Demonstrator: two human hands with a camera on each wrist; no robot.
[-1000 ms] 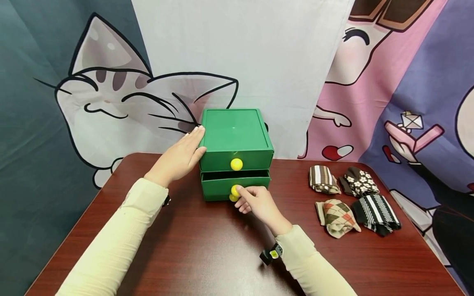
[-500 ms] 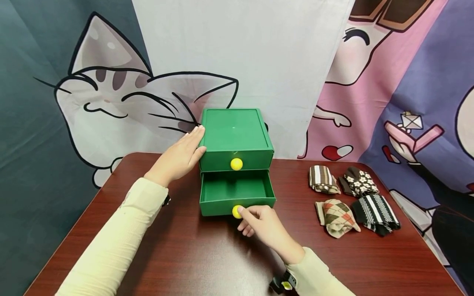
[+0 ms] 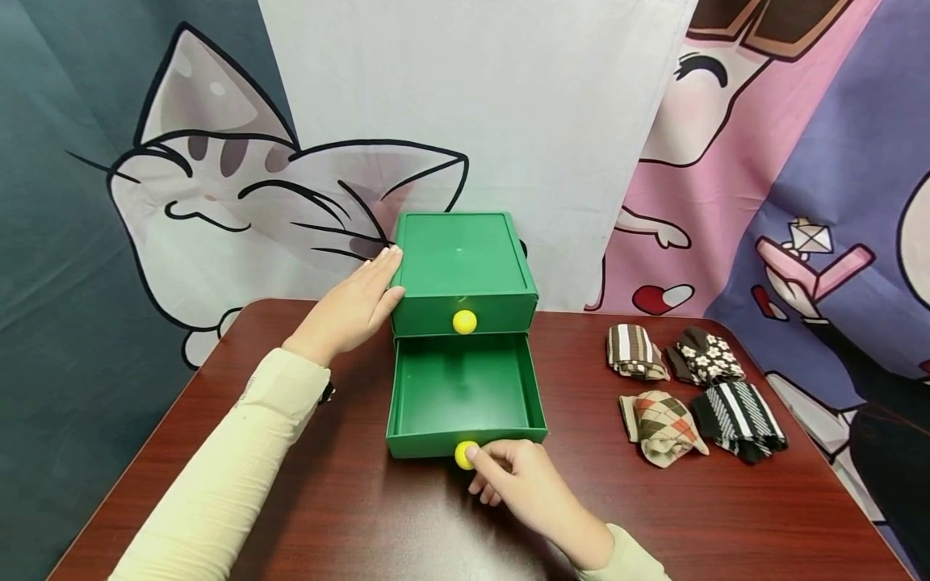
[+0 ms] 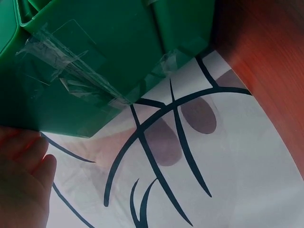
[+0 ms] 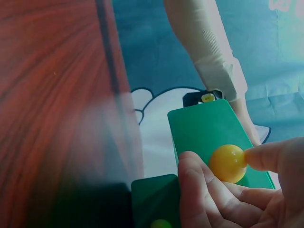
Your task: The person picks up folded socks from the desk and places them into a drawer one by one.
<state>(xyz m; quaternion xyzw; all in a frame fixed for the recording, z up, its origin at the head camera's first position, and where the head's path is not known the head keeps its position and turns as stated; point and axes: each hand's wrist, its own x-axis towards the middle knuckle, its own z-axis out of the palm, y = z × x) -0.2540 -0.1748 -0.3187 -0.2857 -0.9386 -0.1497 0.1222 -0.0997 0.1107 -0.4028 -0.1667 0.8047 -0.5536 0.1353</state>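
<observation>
A green two-drawer cabinet (image 3: 459,258) stands at the back of the table. Its lower drawer (image 3: 465,391) is pulled far out, with a bare inside. My right hand (image 3: 526,492) pinches the yellow knob (image 3: 464,456) on that drawer's front between thumb and fingers. In the right wrist view, a round yellow knob (image 5: 228,164) shows between the thumb and fingers of the right hand. The upper drawer is closed, with its own yellow knob (image 3: 464,322). Straight fingers of my left hand (image 3: 349,311) rest against the cabinet's left side. Clear tape (image 4: 66,71) covers part of the cabinet wall.
To the right on the brown table (image 3: 349,516) lie a striped brown folded sock bundle (image 3: 634,352), a flowered one (image 3: 706,357), an argyle one (image 3: 663,428) and a black-and-white one (image 3: 739,420). A printed cat curtain (image 3: 218,210) hangs behind the table.
The lower drawer has slid out toward me from a narrow gap to wide open, the right hand pulling its knob. The left hand has stayed on the cabinet's side.
</observation>
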